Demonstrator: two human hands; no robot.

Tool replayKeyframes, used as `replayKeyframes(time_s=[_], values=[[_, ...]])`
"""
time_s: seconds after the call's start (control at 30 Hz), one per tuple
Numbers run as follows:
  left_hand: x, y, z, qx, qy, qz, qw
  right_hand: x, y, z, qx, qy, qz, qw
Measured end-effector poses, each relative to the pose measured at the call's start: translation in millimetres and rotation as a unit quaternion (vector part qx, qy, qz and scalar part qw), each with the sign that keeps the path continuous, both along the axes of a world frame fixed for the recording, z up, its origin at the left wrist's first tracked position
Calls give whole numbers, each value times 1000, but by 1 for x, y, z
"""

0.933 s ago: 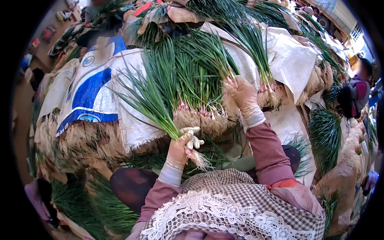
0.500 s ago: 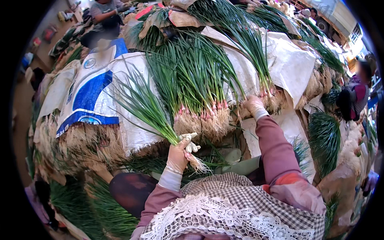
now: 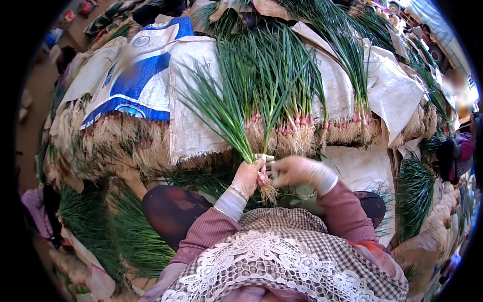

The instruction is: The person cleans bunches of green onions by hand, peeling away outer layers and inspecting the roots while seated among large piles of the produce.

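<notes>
Onions [image 3: 224, 113], green-leaved and bunched, slant up and leftward in the head view from the left hand [image 3: 246, 177], whose fingers grip them near the pink bulbs, roots hanging below. The right hand [image 3: 298, 172] is just beside it, too blurred to tell whether its fingers are open or closed. Beyond both, more onions [image 3: 300, 85] lie in a row beside a blue-and-white sack [image 3: 136, 78].

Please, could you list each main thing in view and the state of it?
Left hand, closed around held onions.
Right hand, blurred beside the left; grip unclear.
Held onions, leaves fanned upward, roots hanging down.
Row of onions, laid side by side, roots at their lower end.
Blue-and-white sack, spread out, roots showing below its edge.
</notes>
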State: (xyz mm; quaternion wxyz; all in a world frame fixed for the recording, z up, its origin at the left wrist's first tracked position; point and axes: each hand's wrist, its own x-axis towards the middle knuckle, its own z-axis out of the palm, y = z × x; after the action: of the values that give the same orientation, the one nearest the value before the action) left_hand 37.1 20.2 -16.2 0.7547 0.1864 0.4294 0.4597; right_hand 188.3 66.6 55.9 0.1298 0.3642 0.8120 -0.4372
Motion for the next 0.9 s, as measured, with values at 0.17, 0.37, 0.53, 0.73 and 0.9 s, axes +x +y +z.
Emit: replayKeyframes(time_s=[0.17, 0.37, 0.53, 0.73, 0.9], values=[[3, -1, 12, 113, -145, -95, 978, 18, 33, -52, -374, 448, -355, 730], [-4, -13, 44, 182, -160, -97, 965, -42, 21, -54, -6, 485, -318, 815], [0, -14, 65, 227, -163, -105, 954, -13, 10, -78, -21, -34, -107, 993], [-16, 2, 5, 14, -134, 52, 989, 63, 80, -32, 198, 275, -554, 761], [-2, 4, 14, 72, -163, 24, 984, 119, 104, -50, 266, -148, -434, 848]])
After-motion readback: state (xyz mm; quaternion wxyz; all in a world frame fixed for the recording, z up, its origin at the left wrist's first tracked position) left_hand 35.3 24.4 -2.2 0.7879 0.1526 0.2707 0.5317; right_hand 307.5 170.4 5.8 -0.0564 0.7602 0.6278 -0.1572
